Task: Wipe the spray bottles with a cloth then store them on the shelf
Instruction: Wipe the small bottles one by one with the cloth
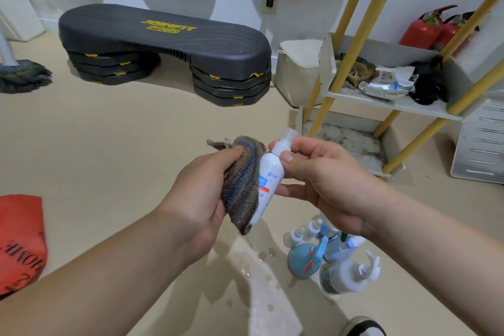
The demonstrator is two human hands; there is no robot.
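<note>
left hand [201, 199]: its grip is curled round the cloth, thumb on top, pressing the folds against the bottle's side.
striped grey-and-blue terry cloth [241, 183]: bunched along the bottle's left flank from shoulder to base; wrapping it further round would likely clean more per stroke.
small white plastic spray bottle with a clear cap [268, 172]: held in the air between both hands, tilted, cap uppermost.
right hand [321, 180]: its grip pinches the bottle just below the cap, thumb in front and fingers behind. It should twist the bottle against the cloth, then regrip lower so the covered neck gets wiped.
cluster of other bottles [327, 256]: standing on the beige floor [136, 144] under the right wrist, probably awaiting wiping.
white shelf unit with yellow wooden poles [392, 108]: at the right, well apart.
</note>
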